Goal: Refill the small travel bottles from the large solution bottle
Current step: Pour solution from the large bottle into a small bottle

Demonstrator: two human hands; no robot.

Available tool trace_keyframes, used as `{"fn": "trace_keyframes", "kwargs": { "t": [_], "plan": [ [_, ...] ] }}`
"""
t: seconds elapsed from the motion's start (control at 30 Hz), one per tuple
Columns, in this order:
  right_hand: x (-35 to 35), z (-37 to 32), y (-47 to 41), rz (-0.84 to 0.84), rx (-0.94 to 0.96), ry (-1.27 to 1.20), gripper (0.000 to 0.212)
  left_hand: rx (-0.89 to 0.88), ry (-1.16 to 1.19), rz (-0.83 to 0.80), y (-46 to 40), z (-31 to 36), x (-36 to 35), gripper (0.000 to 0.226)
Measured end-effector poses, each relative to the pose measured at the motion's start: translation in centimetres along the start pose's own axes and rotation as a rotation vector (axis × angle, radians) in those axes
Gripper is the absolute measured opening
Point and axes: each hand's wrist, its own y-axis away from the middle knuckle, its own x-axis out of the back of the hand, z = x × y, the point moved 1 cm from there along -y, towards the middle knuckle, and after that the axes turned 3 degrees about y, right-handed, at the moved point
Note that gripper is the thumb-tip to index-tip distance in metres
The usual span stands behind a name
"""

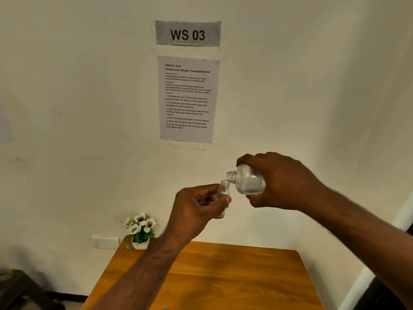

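Observation:
My left hand grips a small clear travel bottle upright, uncapped, raised well above the table. My right hand grips the large clear solution bottle, tipped on its side with its open neck pointing left, just above and touching or nearly touching the small bottle's mouth. Clear liquid lies in the large bottle's lower side. No caps are in view.
A wooden table stands below against the cream wall. A small white pot of white flowers sits at its far left corner. A task sheet and a "WS 03" sign hang on the wall. Dark furniture shows at lower left.

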Motion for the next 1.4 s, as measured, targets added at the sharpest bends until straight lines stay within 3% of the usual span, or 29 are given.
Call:
{"fn": "trace_keyframes", "kwargs": {
  "t": [0.7, 1.4],
  "plan": [
    [2.1, -0.2, -1.0, -0.042, 0.104, 0.183, 0.067, -0.014, 0.026, 0.0, -0.1, 0.2, -0.3, 0.023],
    [1.9, -0.1, -1.4, -0.041, 0.136, 0.2, 0.073, 0.007, -0.01, 0.02, 0.0, 0.0, 0.1, 0.023]
  ]
}}
